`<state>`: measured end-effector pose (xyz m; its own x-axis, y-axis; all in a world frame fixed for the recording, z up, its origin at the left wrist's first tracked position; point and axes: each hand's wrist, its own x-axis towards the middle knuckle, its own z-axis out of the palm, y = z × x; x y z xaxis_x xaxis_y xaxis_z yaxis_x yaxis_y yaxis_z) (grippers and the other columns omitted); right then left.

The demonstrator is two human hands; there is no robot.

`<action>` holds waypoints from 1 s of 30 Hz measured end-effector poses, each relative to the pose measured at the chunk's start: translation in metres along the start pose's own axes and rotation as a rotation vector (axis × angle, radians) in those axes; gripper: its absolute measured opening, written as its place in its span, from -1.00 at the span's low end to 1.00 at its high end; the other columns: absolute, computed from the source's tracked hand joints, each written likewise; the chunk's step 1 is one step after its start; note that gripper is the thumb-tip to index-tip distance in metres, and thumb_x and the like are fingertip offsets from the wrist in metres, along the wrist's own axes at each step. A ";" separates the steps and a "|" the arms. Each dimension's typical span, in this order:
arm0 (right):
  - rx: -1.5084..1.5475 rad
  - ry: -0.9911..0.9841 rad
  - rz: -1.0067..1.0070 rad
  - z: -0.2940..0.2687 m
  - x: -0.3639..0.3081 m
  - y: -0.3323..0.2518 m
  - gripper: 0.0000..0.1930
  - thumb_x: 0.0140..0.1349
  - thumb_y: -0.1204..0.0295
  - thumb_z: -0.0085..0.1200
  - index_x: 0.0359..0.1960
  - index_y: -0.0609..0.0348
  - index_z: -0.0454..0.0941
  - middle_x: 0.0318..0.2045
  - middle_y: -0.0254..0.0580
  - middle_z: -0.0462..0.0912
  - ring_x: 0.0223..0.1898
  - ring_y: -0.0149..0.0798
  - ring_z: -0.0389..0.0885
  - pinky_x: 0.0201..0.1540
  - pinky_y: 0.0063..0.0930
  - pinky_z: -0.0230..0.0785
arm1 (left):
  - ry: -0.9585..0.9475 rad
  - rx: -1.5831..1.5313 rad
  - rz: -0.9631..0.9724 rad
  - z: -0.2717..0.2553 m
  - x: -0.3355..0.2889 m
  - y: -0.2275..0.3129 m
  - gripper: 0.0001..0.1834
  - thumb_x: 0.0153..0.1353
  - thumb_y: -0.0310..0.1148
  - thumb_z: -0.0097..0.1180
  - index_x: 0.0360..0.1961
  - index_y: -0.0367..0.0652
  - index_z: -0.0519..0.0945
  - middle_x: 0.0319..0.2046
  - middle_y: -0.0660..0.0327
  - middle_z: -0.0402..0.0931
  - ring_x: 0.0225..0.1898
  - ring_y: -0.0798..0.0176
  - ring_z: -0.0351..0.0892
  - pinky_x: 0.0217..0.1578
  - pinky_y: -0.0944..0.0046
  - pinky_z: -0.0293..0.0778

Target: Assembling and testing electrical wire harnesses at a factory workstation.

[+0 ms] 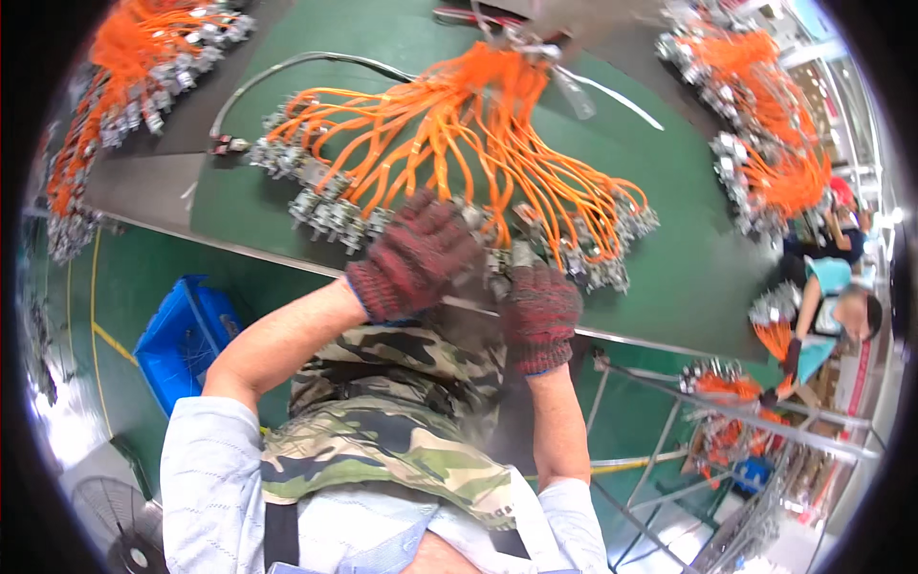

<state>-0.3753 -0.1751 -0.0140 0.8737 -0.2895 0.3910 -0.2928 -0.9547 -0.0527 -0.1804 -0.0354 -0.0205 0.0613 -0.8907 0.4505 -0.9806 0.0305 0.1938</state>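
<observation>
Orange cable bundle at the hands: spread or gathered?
Spread at the near end, gathered at the far end: the orange cables fan from one tight bunch to a wide row of gray connectors across the green worktop.

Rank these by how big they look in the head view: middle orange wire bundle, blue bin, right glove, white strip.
Largest to smallest:
1. Middle orange wire bundle
2. Blue bin and right glove, too alike to rank
3. White strip
</observation>
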 end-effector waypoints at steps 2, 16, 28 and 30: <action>0.005 -0.162 0.108 0.007 0.002 -0.001 -0.78 0.05 0.34 0.30 -0.28 0.10 0.59 -0.31 -0.05 0.62 -0.20 0.10 0.65 -0.19 0.01 0.49 | -0.024 -0.004 -0.015 -0.002 0.001 0.009 -0.39 0.00 -0.27 0.37 0.17 -0.04 0.66 0.32 0.10 0.53 0.36 -0.06 0.49 0.44 -0.21 0.26; 0.062 -0.075 0.157 -0.031 0.007 -0.009 -0.39 0.18 0.37 0.41 0.30 0.11 0.54 0.16 0.17 0.65 0.13 0.28 0.64 0.14 0.11 0.53 | 0.058 0.329 -0.802 -0.097 -0.181 -0.280 -0.42 0.08 -0.47 0.22 0.21 -0.05 0.63 0.16 -0.07 0.57 0.28 -0.24 0.47 0.37 -0.13 0.38; 0.185 -0.122 0.151 -0.057 0.019 -0.014 -0.43 0.18 0.39 0.40 0.27 0.09 0.58 0.02 0.10 0.70 0.02 0.22 0.67 0.07 0.07 0.53 | 0.678 0.210 -0.784 -0.219 -0.179 -0.368 -0.68 0.49 -0.33 0.23 0.21 -0.07 0.63 0.04 0.23 0.72 0.06 0.31 0.64 0.14 0.26 0.53; 0.178 -0.084 0.137 -0.051 0.018 -0.012 -0.41 0.17 0.40 0.40 0.28 0.08 0.58 0.01 0.10 0.70 0.00 0.22 0.67 0.07 0.06 0.53 | 0.818 0.291 -0.694 -0.272 -0.166 -0.370 -0.65 0.51 -0.25 0.20 0.24 -0.08 0.62 0.07 0.24 0.71 0.09 0.31 0.63 0.13 0.24 0.54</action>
<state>-0.3760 -0.1650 0.0410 0.8622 -0.4145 0.2913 -0.3441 -0.9011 -0.2638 0.2229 0.2243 0.0698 0.6132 -0.1024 0.7832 -0.6855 -0.5617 0.4633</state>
